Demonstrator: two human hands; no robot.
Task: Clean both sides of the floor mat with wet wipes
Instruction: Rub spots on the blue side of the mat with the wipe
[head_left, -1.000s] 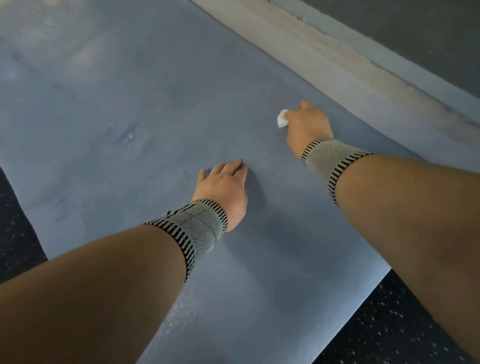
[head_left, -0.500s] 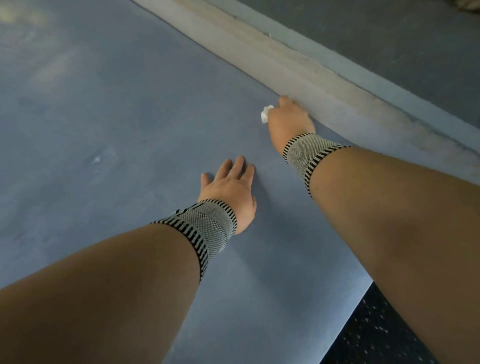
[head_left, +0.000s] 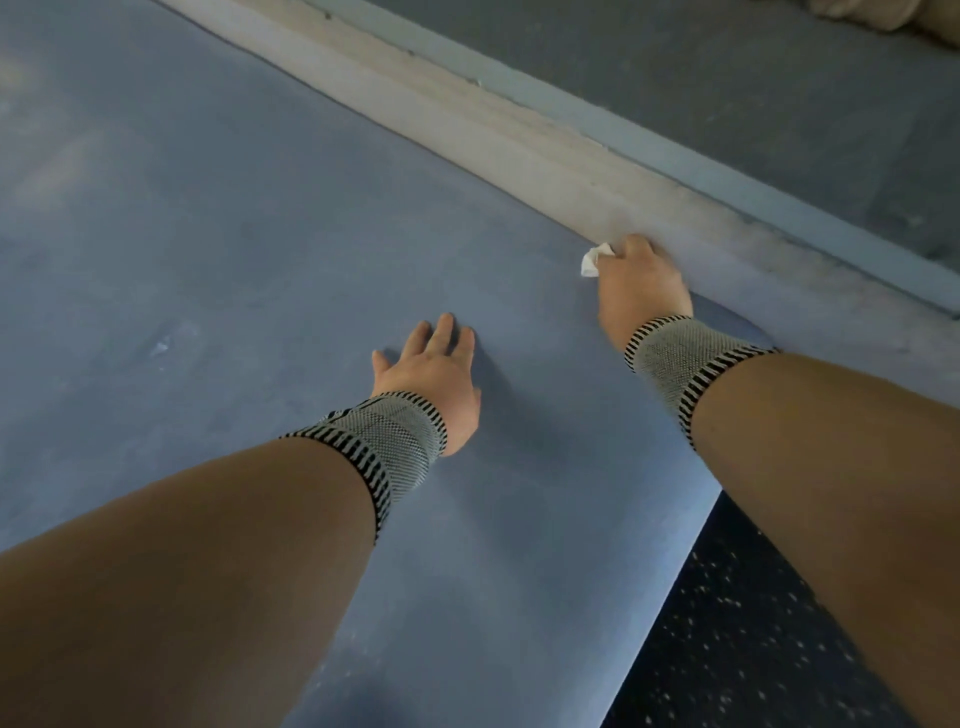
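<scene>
The right hand (head_left: 636, 283) has its fingers curled around a crumpled white wet wipe (head_left: 594, 259) and presses it on the blue floor mat (head_left: 260, 249), at the mat's far edge, just beside the pale strip (head_left: 519, 140) along it. The right arm is stretched forward. The left hand (head_left: 434, 376) rests flat on the mat, fingers straight and slightly spread, holding nothing. Both wrists wear striped grey bands (head_left: 382, 444).
</scene>
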